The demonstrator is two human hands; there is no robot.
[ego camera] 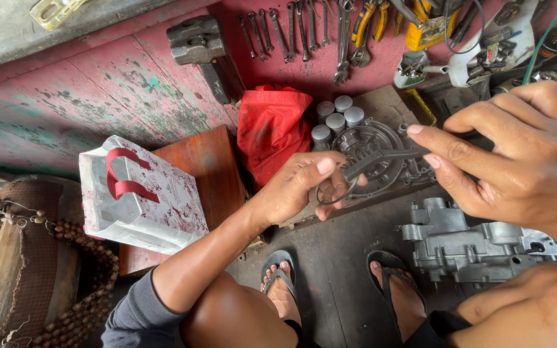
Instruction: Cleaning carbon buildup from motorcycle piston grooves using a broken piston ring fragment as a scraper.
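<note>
My left hand [301, 187] pinches one end of a thin dark metal piece [372, 162] with a ring-shaped loop hanging under its fingers. My right hand [507, 151] grips the other end of the same piece between thumb and forefinger. Both hands hold it above a round grey engine cover [372, 138] that lies on the floor. A grey metal engine casing [469, 248] rests near my right foot.
Several grey cylinders [336, 116] stand by a red cloth bag [272, 125]. Wrenches [291, 29] and pliers hang on the red wall. A white paper bag with red handles [140, 196] sits on a wooden stool. A beaded seat cover [20, 258] lies at left.
</note>
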